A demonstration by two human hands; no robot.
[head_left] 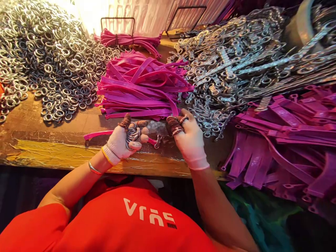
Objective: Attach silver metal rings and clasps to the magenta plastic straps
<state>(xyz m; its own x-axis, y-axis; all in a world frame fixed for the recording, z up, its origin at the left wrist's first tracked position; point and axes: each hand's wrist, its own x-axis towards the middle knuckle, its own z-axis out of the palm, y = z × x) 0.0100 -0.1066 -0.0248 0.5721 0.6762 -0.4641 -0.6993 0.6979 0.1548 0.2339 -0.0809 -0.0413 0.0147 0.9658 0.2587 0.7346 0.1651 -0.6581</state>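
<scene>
My left hand (119,140), in a white glove with brown-wrapped fingertips, cups several metal rings (133,134) in its palm, fingers curled around them. Beneath it on the table runs a pink strap (98,134), its middle hidden by the hand, with a small metal fitting (157,141) at the right end. My right hand (187,136), gloved the same way, is closed at the front edge of the pile of pink straps (141,84). Its fingers pinch the end of one pink strap (173,109) that curves down from the pile; the fingertips partly hide that end.
A heap of metal rings (63,70) spreads over the left back. At the right back lie metal chain-like strips (223,66), and finished-looking purple straps (283,140) overhang the right edge. A tied pink bundle (126,39) and wire frames (118,19) stand behind. Yellow tape (52,152) covers the table's front edge.
</scene>
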